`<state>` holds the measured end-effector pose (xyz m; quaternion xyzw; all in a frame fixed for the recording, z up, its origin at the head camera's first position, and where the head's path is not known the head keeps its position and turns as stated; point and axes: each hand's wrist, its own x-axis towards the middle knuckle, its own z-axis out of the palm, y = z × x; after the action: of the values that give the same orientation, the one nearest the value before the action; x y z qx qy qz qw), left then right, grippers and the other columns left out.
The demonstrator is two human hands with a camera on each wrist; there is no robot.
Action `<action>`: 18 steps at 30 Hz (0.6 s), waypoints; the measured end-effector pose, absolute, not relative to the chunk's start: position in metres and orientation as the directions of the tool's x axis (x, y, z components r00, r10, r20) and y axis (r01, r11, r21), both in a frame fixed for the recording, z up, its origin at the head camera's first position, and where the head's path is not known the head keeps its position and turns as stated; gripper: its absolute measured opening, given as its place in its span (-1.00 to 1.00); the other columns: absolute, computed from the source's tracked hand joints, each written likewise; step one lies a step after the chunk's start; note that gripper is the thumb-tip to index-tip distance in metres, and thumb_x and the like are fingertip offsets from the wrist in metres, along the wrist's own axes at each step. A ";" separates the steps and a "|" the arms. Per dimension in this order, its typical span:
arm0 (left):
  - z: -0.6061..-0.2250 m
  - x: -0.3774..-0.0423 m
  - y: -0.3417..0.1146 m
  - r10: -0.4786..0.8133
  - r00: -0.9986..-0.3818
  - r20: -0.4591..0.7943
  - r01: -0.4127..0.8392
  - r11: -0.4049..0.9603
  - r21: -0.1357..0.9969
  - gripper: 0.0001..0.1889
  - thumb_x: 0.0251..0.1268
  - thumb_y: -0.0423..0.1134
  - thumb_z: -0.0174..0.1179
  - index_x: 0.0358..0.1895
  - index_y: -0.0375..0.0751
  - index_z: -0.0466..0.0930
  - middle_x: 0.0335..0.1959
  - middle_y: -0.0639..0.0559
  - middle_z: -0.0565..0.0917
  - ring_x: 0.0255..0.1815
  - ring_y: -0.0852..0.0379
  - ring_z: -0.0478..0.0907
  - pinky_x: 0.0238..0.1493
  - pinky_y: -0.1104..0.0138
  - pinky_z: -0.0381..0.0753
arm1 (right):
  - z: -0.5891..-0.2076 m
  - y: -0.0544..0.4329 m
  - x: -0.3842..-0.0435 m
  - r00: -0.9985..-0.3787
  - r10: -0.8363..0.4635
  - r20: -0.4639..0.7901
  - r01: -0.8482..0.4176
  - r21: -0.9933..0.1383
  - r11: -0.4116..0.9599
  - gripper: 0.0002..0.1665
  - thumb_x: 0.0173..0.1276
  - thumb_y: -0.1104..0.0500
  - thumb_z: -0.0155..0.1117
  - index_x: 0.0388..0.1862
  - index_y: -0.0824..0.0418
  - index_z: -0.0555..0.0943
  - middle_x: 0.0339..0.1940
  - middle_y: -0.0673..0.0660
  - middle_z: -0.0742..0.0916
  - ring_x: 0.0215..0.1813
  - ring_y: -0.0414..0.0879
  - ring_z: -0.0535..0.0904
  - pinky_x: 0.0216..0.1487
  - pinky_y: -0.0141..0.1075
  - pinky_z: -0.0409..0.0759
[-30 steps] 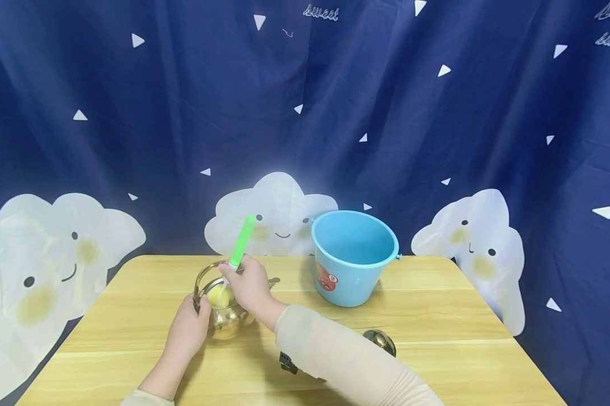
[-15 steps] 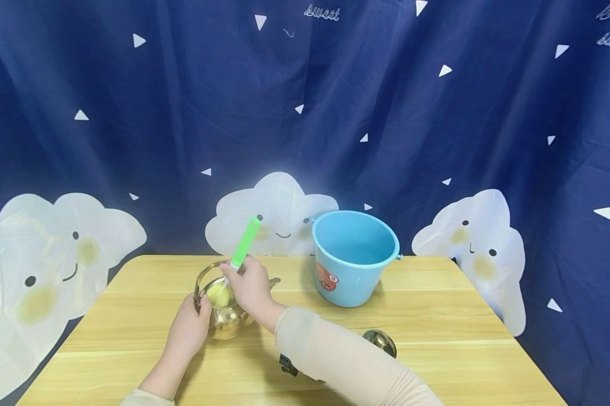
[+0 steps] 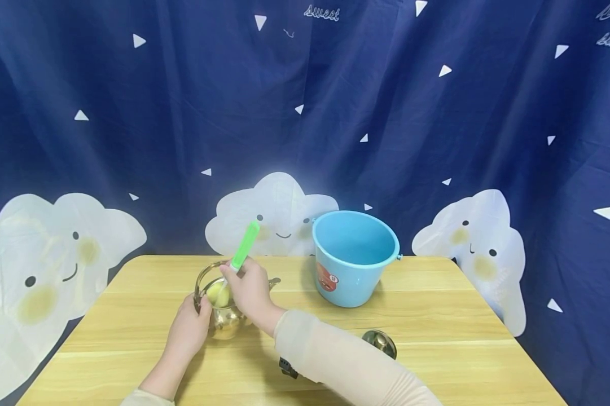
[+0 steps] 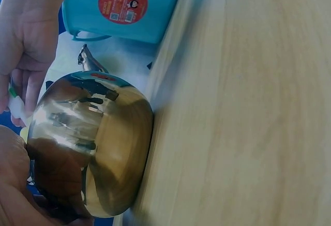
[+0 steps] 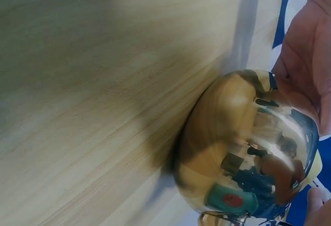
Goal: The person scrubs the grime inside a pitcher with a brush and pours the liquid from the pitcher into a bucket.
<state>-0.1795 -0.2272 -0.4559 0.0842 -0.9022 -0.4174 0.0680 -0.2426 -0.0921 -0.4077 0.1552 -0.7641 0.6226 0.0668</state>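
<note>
A shiny gold teapot (image 3: 225, 326) stands on the left part of the table, its mouth uncovered. My left hand (image 3: 189, 324) grips its left side, thumb near the rim. Between thumb and fingers, my right hand (image 3: 251, 287) pinches a sponge brush (image 3: 245, 248) with a green handle, tilted up to the right. The brush's yellow sponge head (image 3: 218, 294) sits in the teapot's mouth; its lower part is hidden. Both wrist views show the teapot's rounded body (image 4: 93, 143) close up, with the left palm (image 5: 305, 60) against it in the right wrist view.
A light blue bucket (image 3: 347, 285) with a red sticker stands behind and to the right. The teapot's lid (image 3: 380, 343) lies on the wooden table (image 3: 452, 361), close beside my right sleeve. A dark blue curtain (image 3: 305, 113) with clouds hangs behind the table.
The green handle's top has shifted slightly right and down, while the sponge head stays in the teapot's mouth. The left hand and the teapot hold nearly still.
</note>
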 end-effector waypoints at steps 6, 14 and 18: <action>-0.456 -0.179 -0.227 -0.210 -0.976 0.054 -0.094 0.634 0.767 -0.26 0.66 0.03 -0.41 0.40 -0.73 0.03 0.23 -0.68 0.37 0.28 -0.60 0.32 0.18 -0.35 0.42 | -0.408 -0.093 -0.241 -0.945 -0.149 0.292 -0.315 -0.934 0.168 -0.94 0.37 0.09 0.37 -0.30 -0.01 0.65 -0.37 -0.20 0.73 -0.30 -0.33 0.67 -0.26 -0.44 0.67; -0.457 -0.180 -0.228 -0.214 -0.974 0.076 -0.081 0.639 0.765 -0.30 0.65 0.00 -0.36 0.38 -0.73 0.09 -0.02 -0.50 0.55 0.05 -0.43 0.55 0.05 -0.27 0.56 | -0.410 -0.094 -0.239 -0.924 -0.160 0.346 -0.371 -0.913 0.167 -0.91 0.38 0.03 0.35 -0.25 0.01 0.67 -0.29 -0.20 0.74 -0.17 -0.35 0.68 -0.13 -0.49 0.66; -0.457 -0.180 -0.229 -0.212 -0.974 0.080 -0.076 0.640 0.765 -0.30 0.65 -0.01 -0.35 0.37 -0.74 0.10 -0.06 -0.47 0.56 -0.01 -0.37 0.57 0.02 -0.24 0.59 | -0.410 -0.092 -0.238 -0.897 -0.187 0.402 -0.435 -0.879 0.195 -0.93 0.40 0.05 0.33 -0.22 0.01 0.67 -0.25 -0.19 0.76 -0.12 -0.34 0.69 -0.04 -0.48 0.64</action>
<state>-0.1805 -0.2285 -0.4571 0.0800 -0.9018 -0.4168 0.0814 -0.2380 -0.0923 -0.4105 0.2028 -0.7660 0.6012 0.1031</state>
